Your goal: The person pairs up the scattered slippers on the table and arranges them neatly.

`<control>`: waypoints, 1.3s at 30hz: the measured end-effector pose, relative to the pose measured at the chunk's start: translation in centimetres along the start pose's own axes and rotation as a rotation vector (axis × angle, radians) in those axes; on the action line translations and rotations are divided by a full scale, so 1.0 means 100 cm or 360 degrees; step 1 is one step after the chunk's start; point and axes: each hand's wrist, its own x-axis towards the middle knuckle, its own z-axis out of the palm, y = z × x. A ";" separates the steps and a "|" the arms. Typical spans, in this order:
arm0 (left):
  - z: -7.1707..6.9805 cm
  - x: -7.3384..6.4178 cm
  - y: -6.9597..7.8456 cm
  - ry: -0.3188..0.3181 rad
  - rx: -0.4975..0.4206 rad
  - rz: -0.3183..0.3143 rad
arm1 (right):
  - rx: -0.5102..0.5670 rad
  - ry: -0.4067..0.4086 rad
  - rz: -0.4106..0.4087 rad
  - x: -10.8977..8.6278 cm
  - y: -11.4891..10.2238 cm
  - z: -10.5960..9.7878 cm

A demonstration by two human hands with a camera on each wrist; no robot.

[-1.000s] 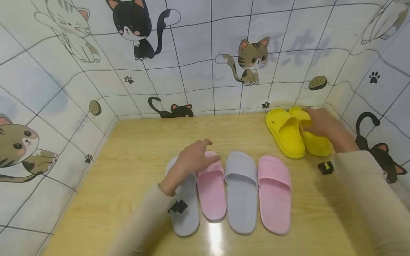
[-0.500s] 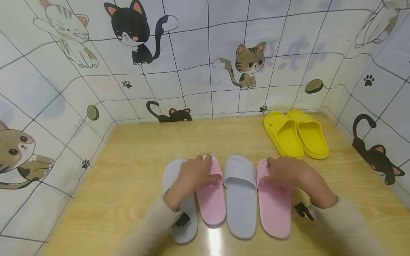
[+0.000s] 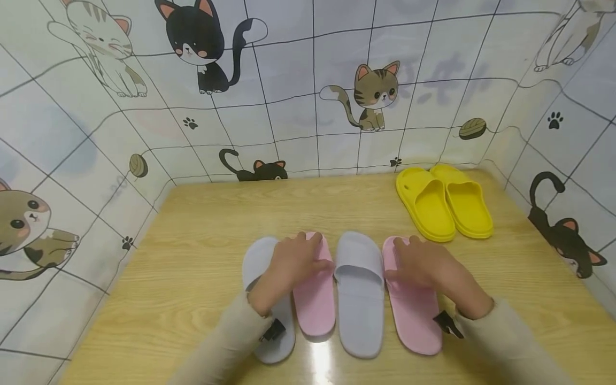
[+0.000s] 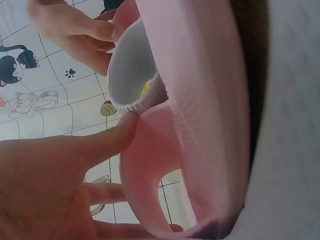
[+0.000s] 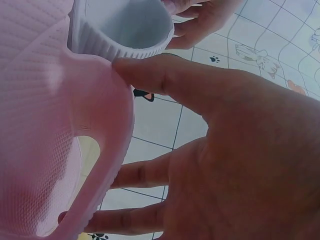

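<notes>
Four-in-a-row is how the slippers lie, grey and pink alternating. My left hand [image 3: 293,261] grips the strap of the smaller pink slipper [image 3: 315,310], thumb on its right side and fingers across to the left. My right hand [image 3: 425,263] holds the strap of the larger pink slipper [image 3: 416,323] in the same way, seen closely in the right wrist view. This slipper's heel angles out to the right. Between them lies a grey slipper [image 3: 361,310]. My left hand and forearm partly hide another grey slipper [image 3: 257,256] at the left end.
A pair of yellow slippers [image 3: 428,206] stands side by side at the back right of the wooden surface [image 3: 207,230]. Walls with printed cats [image 3: 375,96] rise behind and on both sides.
My right hand has left the yellow slippers and come to the right pink slipper, whose heel has swung slightly right. My left hand has settled onto the other pink slipper's strap.
</notes>
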 end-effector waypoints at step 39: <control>0.019 -0.018 0.020 -0.0039 0.0439 0.0081 | 0.0158 0.0462 0.0087 0.075 0.012 -0.006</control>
